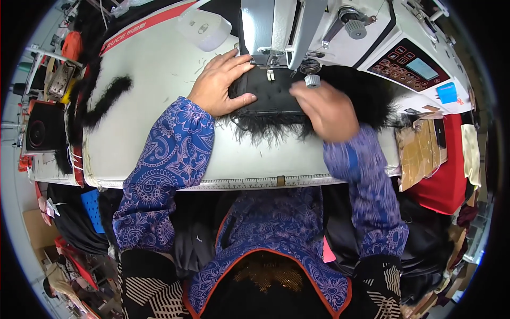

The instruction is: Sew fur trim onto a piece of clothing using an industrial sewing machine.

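Observation:
A black fabric piece [272,98] with a fluffy black fur edge [260,126] lies on the white sewing table, under the head of the sewing machine [281,32]. My left hand [219,85] rests flat on the fabric's left side, thumb and fingers spread, just left of the presser foot [270,75]. Over the right part of the piece is my right hand [328,110], blurred by motion, its fingers bent toward the fabric. Whether they pinch anything is unclear. More black fur [372,101] spreads out to the right, partly behind that hand.
A loose black fur strip [109,101] lies on the table's left. The control panel [409,66] is on the machine's right. Brown tape-wrapped packaging [419,146] sits at the right edge beside a red box [443,181]. A measuring tape [239,182] runs along the front edge.

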Demonstrator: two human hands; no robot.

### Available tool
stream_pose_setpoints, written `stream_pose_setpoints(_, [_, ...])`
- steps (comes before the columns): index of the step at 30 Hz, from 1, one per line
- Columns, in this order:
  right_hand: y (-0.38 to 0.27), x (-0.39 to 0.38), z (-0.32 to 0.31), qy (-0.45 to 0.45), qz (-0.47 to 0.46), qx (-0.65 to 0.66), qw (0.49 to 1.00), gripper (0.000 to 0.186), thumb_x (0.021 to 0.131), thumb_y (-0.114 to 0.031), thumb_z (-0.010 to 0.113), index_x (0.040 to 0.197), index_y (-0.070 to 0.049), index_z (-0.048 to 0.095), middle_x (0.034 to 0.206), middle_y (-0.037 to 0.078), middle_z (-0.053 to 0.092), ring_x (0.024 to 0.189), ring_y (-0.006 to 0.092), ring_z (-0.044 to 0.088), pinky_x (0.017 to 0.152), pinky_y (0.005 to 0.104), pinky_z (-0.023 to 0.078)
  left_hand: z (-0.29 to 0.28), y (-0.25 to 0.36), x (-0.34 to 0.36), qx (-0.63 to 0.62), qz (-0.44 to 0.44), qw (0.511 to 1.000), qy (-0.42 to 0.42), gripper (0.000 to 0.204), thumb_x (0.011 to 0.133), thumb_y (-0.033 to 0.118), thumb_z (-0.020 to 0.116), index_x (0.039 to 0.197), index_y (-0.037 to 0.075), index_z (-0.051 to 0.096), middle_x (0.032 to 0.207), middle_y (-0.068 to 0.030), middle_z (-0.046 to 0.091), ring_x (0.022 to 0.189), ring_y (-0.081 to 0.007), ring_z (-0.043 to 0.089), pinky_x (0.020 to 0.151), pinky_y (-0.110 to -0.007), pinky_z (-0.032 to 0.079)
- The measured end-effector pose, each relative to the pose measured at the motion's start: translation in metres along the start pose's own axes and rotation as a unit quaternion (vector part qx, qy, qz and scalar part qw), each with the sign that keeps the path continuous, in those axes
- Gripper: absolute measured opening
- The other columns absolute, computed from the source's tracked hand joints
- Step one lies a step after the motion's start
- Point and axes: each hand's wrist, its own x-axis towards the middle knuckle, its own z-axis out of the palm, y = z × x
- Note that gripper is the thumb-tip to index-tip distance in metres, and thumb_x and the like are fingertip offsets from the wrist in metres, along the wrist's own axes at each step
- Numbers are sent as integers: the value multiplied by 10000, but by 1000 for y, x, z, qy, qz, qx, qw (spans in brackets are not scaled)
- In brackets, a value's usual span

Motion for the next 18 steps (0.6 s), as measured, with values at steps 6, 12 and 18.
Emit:
stream_pose_setpoints(6, [0,13,1,-118,52,-89,988,131,795,-169,687,887,-81,655,850,100,636,786,299,632,687,379,512,-1,12,-9,-11,2,1000,5,635,744,428,754,1235,61,591,1368,-132,523,1315,-373,411,1097,-473,329])
stream_pose_setpoints(12, [-25,23,-9,-113,69,-75,988,83,763,-108,703,789,-55,645,774,94,631,780,283,635,677,379,514,-8,32,-13,-89,-44,994,51,545,782,317,741,1222,37,582,1324,-168,540,1265,-356,472,1063,-435,385])
stream_pose_setpoints(18, [-40,19,31,-77,45,-55,995,157,758,-112,714,855,-22,630,960,110,628,923,309,624,805,382,518,-10,11,-8,-164,-41,971,171,258,815,60,630,1071,50,657,1112,-132,670,1032,-296,635,912,-358,489])
